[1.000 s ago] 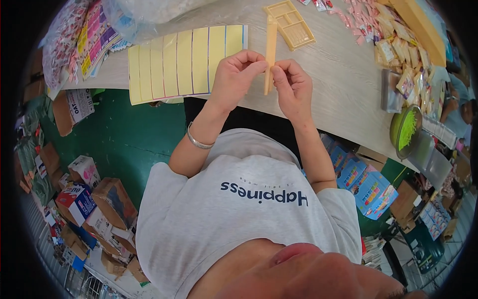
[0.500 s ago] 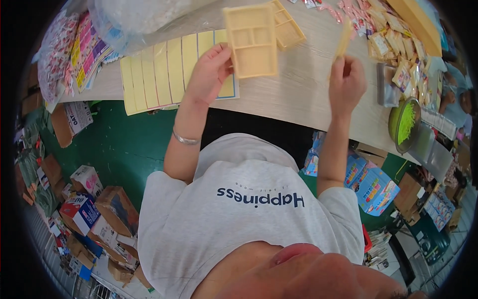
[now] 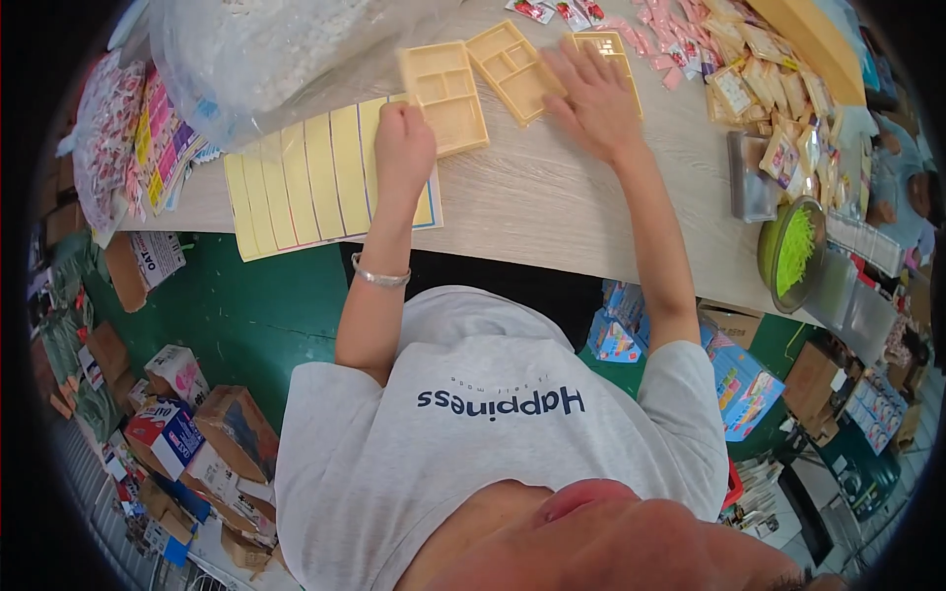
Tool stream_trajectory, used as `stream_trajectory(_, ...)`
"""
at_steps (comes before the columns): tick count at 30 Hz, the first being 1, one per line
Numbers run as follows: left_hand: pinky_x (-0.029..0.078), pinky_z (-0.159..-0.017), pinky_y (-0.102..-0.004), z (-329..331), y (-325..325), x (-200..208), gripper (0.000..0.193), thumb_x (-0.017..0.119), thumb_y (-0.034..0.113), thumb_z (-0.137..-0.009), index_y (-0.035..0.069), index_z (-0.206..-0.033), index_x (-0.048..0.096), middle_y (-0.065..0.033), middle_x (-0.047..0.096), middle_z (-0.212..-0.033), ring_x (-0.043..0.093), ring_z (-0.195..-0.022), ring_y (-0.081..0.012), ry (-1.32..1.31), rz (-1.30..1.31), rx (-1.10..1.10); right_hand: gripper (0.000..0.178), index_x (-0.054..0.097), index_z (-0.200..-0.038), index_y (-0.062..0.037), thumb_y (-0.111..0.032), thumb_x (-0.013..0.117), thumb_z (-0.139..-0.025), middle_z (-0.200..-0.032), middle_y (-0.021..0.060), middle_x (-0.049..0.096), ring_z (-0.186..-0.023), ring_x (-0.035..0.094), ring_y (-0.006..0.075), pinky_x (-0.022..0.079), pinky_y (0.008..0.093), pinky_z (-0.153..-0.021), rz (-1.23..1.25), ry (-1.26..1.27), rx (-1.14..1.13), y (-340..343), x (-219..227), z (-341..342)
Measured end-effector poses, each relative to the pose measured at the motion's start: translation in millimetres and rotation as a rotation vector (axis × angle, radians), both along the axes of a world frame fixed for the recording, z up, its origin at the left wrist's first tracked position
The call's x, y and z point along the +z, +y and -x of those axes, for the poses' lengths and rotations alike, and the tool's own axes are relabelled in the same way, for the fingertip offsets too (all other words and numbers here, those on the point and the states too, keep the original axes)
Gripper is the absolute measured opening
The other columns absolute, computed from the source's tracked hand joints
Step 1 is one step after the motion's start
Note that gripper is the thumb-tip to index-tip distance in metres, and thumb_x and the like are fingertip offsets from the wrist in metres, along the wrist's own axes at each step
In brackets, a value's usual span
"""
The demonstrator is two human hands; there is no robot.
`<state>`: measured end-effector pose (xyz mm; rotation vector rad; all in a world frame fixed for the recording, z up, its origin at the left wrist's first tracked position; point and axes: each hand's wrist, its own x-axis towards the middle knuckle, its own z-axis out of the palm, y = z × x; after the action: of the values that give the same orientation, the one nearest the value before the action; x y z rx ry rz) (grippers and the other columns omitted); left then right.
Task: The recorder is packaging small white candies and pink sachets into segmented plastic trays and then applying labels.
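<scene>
Across the surface's (image 3: 552,212) near edge reach both forearms (image 3: 665,241). The right hand (image 3: 594,103), palm down, spread wide, partly covers the rightmost compartment tray (image 3: 625,69), contact unclear; the left hand (image 3: 405,148), curled, grips the leftmost compartment tray (image 3: 448,98) by its left side.

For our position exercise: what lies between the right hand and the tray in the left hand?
The head view shows another pale-yellow compartment tray between the right hand and the tray in the left hand.

A pale wood-grain table (image 3: 537,212) stands over a green floor (image 3: 281,295). Cardboard boxes (image 3: 236,433) are piled beyond the table's near left side; blue printed boxes (image 3: 749,384) sit by its near right edge.
</scene>
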<state>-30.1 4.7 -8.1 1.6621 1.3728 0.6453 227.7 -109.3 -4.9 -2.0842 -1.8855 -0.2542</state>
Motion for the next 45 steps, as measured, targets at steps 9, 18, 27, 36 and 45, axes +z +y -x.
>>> stream_trajectory(9,0.029,-0.115,-0.0584,-42,-24,32,0.063,0.061,0.036,-0.096,0.009,-0.151,0.043,-0.0129,0.039,-0.158,0.039,-0.142,-0.0357,0.432,-0.803,-0.685,0.066,0.04,-0.156,-0.0203,-0.047,0.056,-0.098,-0.158,0.011,0.041,-0.148,0.032,0.038,0.022,0.0623,-0.118,0.163,0.112,-0.27,-40,1,54)
stream_trajectory(18,0.022,-0.119,-0.0612,-60,42,-6,0.067,0.054,0.044,-0.099,0.015,-0.157,0.036,-0.0079,0.03,-0.165,0.024,-0.152,-0.0378,0.553,-0.727,-0.654,0.072,0.035,-0.156,-0.0063,-0.045,0.055,-0.098,-0.162,0.0161,0.034,-0.152,0.026,0.0377,0.022,0.0619,-0.119,0.126,0.071,-0.449,-60,-13,-6)
stream_trajectory(27,0.013,-0.117,-0.0708,-104,9,21,0.082,0.064,0.065,-0.084,0.027,-0.154,0.044,-0.0054,0.029,-0.166,0.019,-0.153,-0.04,0.438,-0.781,-1.065,0.075,0.035,-0.154,-0.0016,-0.046,0.054,-0.098,-0.161,0.02,0.033,-0.152,0.023,0.0409,0.02,0.064,-0.117,0.198,0.17,-0.438,-41,4,39)
stream_trajectory(36,0.009,-0.117,-0.0698,-111,0,31,0.085,0.067,0.064,-0.081,0.027,-0.154,0.044,-0.0103,0.03,-0.164,0.016,-0.153,-0.0426,0.366,-0.735,-1.097,0.081,0.019,-0.158,0.0033,-0.04,0.053,-0.099,-0.163,0.0253,0.024,-0.153,0.016,0.0448,0.012,0.0666,-0.119,0.184,0.332,-0.392,-41,17,20)
stream_trajectory(45,0.012,-0.117,-0.0709,-114,16,41,0.086,0.067,0.064,-0.082,0.025,-0.154,0.043,-0.0146,0.032,-0.161,0.019,-0.151,-0.0424,0.241,-0.691,-1.069,0.053,0.056,-0.137,-0.0051,-0.033,0.065,-0.093,-0.142,0.015,0.055,-0.136,0.048,0.0334,0.031,0.0582,-0.114,0.081,-0.315,-0.366,91,99,-188)
